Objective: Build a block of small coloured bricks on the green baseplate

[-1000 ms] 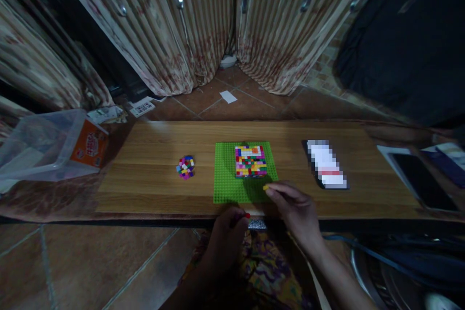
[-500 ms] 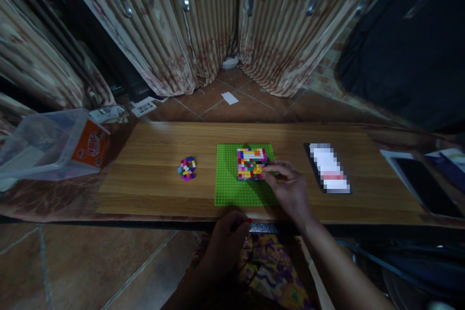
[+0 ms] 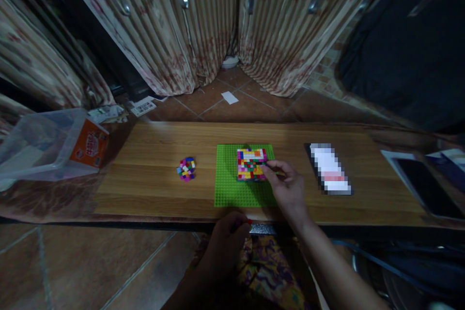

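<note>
A green studded baseplate (image 3: pixel 225 184) lies on the wooden board. On it stands a square build of multicoloured toy bricks (image 3: pixel 251 167), with white and orange pieces toward its far side. My right hand (image 3: pixel 289 186) is at the build's right edge, thumb and fingers pinched together; whatever is between the fingertips is too small to make out. Closer to me, by the table's front edge, my left hand (image 3: pixel 228 235) is closed, with a small red brick (image 3: pixel 249 222) showing at its fingertips. Left of the baseplate lies a small pile of loose coloured bricks (image 3: pixel 186 169).
A phone with a blurred screen (image 3: pixel 330 169) lies right of the baseplate. Farther right is a dark flat device (image 3: pixel 425 186) on white paper. A clear plastic box (image 3: pixel 54 145) with an orange label stands at the left. Curtains (image 3: pixel 210 29) hang beyond the board (image 3: pixel 152 140).
My right hand has shifted very slightly, its fingertips staying at the build's right edge. The left hand stays nearly in place. The view has moved a tiny bit.
</note>
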The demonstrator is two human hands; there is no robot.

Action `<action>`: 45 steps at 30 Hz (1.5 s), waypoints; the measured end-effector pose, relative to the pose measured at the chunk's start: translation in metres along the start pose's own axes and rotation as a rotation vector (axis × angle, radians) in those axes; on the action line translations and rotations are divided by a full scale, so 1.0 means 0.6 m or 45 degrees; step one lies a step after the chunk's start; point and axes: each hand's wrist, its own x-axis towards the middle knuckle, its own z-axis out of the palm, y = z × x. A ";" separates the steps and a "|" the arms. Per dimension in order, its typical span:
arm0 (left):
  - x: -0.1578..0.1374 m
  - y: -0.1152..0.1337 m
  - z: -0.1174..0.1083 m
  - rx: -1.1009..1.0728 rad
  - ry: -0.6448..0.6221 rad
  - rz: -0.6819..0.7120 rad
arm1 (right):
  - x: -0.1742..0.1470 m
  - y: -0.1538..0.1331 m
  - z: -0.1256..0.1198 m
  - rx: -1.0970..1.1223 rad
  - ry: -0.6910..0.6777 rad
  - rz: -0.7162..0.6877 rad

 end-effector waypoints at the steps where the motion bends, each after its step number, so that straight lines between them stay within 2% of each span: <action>1: 0.000 0.000 0.000 0.004 0.005 0.000 | 0.002 0.004 0.004 -0.007 0.022 0.025; 5: 0.000 -0.004 -0.001 0.024 0.024 0.004 | 0.006 0.014 0.015 0.027 0.057 0.079; 11: 0.005 -0.012 -0.001 -0.056 0.024 -0.020 | 0.000 0.009 0.015 0.129 -0.005 0.092; 17: 0.005 -0.003 0.004 -0.351 -0.009 -0.168 | -0.001 0.008 0.019 0.180 -0.019 0.022; 20: 0.001 0.005 0.004 -0.428 0.012 -0.222 | -0.004 0.002 0.012 0.108 -0.005 -0.018; 23: 0.000 0.011 0.002 -0.467 0.031 -0.216 | -0.020 -0.012 -0.003 -0.023 0.064 -0.125; 25: 0.000 0.013 0.001 -0.467 0.020 -0.179 | -0.040 -0.023 -0.014 -0.042 0.037 -0.171; 27: 0.001 0.016 -0.001 -0.450 0.020 -0.144 | -0.065 -0.032 -0.020 -0.005 -0.104 -0.111; 30: 0.002 0.021 -0.002 -0.404 0.036 -0.097 | -0.104 -0.040 -0.022 0.067 -0.367 0.105; 32: 0.001 0.023 -0.003 -0.367 0.037 -0.064 | -0.124 -0.041 -0.020 0.093 -0.461 0.201; 38: -0.001 0.018 -0.007 -0.280 0.037 -0.018 | -0.145 -0.042 -0.010 0.171 -0.533 0.284; 45: 0.000 0.014 -0.008 -0.288 0.010 -0.009 | -0.143 -0.051 -0.007 0.426 -0.509 0.501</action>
